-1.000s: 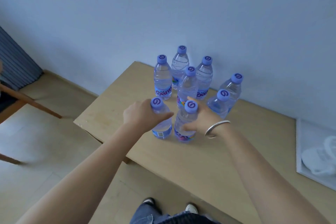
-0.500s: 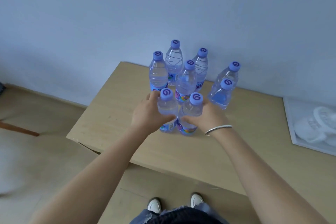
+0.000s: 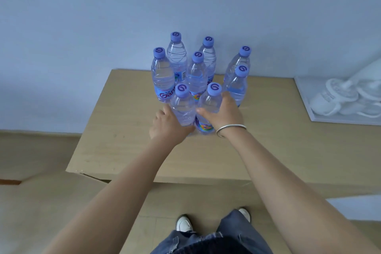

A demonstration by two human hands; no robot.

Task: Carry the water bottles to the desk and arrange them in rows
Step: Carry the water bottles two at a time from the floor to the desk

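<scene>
The left hand (image 3: pixel 168 125) curled round the left front bottle (image 3: pixel 182 107), and the right hand (image 3: pixel 223 112) gripped the right front bottle (image 3: pixel 208 109); both bottles stood upright, touching each other, on the worktop (image 3: pixel 127 134). Six more bottles (image 3: pixel 196 72) stood behind them toward the back edge, by the wall. The step looked like setting these two down as a front row. Next, judging by the uneven cluster, each hand would need to let go and nudge the bottles into straight lines without tipping neighbours.
</scene>
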